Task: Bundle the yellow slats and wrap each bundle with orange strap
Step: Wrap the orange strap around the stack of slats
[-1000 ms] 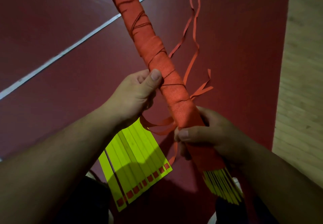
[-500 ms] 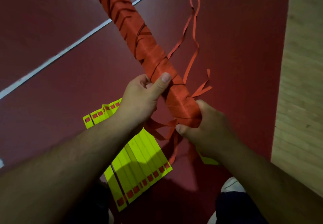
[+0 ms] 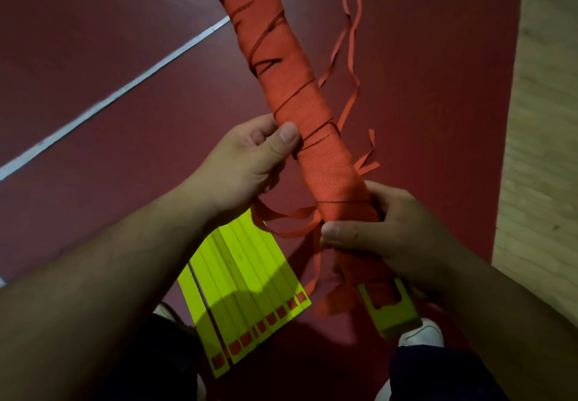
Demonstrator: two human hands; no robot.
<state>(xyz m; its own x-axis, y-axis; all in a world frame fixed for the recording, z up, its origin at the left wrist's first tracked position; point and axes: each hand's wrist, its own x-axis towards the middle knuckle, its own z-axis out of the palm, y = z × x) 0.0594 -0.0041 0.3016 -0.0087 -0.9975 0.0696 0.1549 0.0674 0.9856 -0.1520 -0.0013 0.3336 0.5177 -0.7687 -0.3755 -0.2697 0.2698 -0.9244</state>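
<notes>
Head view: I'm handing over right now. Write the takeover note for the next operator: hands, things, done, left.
Left hand grips the bundle, thumb on the wrap.
Right hand grips its lower end, thumb across the front.
Bundle is off the floor; strap covers its visible length except the yellow near end.
Strap tails hang loose by the right thumb.
Loose slats lie side by side on the floor under the left forearm.
Left: secure the tails, then bundle and wrap the loose slats.
</notes>
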